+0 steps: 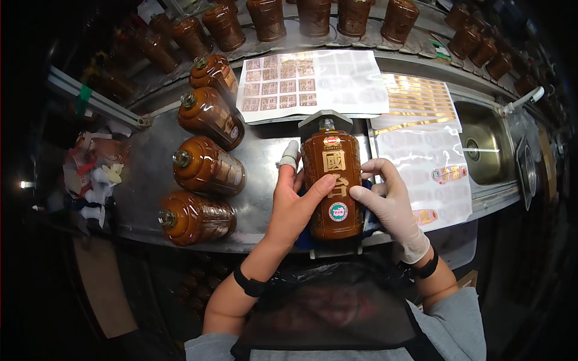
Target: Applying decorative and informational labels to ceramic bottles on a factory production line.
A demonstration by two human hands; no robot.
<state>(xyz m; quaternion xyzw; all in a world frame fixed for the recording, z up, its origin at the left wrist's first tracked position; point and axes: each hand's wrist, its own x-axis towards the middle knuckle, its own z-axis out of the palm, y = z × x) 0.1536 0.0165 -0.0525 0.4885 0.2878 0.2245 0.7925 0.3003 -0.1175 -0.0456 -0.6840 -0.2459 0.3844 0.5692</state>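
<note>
A brown glass bottle (pixel 318 150) lies face up in front of me, its neck pointing away, with raised gold characters, a small red emblem and a round green-and-white label on its face. My left hand (pixel 292 203) grips its left side, thumb flat on the face; a whitish cover (pixel 290 151) wraps the index finger, which sticks up. On the right side, my right hand (pixel 394 201), in a thin white glove, holds the bottle with its thumb at the edge of the gold lettering. Blue cloth (pixel 306 239) shows beneath the bottle, and a metal holder (pixel 327 115) surrounds its neck.
Several similar bottles (pixel 208 165) lie along the left of the metal bench. Sticker sheets (pixel 346 84) lie beyond, with more sheets (pixel 421 150) at right. A sink (pixel 484 144) is far right, crumpled waste (pixel 99 174) far left. Upright bottles (pixel 267 21) line a conveyor behind.
</note>
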